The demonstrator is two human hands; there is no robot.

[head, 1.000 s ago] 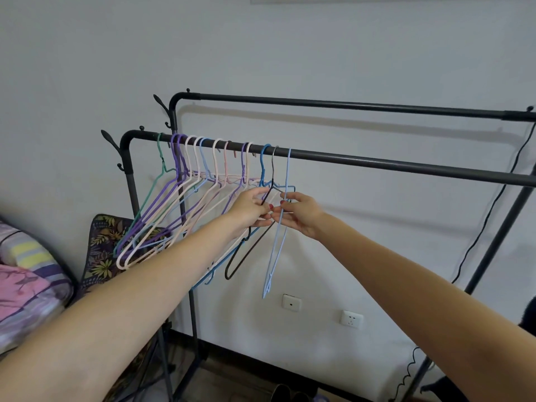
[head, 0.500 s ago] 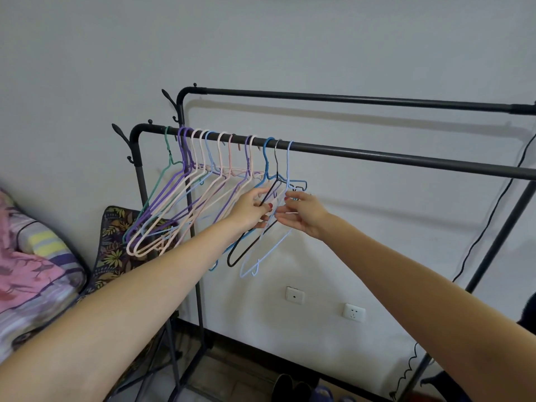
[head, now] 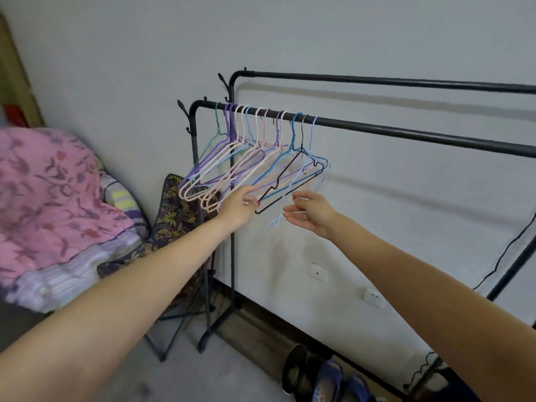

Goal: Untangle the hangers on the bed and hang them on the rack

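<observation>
Letting go of the pale blue hanger (head: 311,158), your right hand (head: 311,216) now hangs open below it, while your left hand (head: 239,207) touches the hangers (head: 246,161) at frame centre with loose fingers. With that one hooked on the rack (head: 377,130), you probably head back to the bed (head: 58,204), lower left.

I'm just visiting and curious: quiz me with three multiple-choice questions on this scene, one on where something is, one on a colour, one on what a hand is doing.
1. On which rail do the hangers hang?
A. the front, lower rail
B. the back, higher rail
C. none, they lie on the floor

2. What colour is the hanger nearest the rail's left end?
A. red
B. green
C. yellow

3. How is the right hand?
A. clenched in a fist
B. wrapped round the rail
C. open, fingers relaxed, by the light blue hanger

Answers:
1 A, every hook sits over the front rail of the rack, and the back rail is bare.
2 B, the green hanger hangs first in the row.
3 C, the right hand curls round nothing, close beside the light blue hanger.
</observation>
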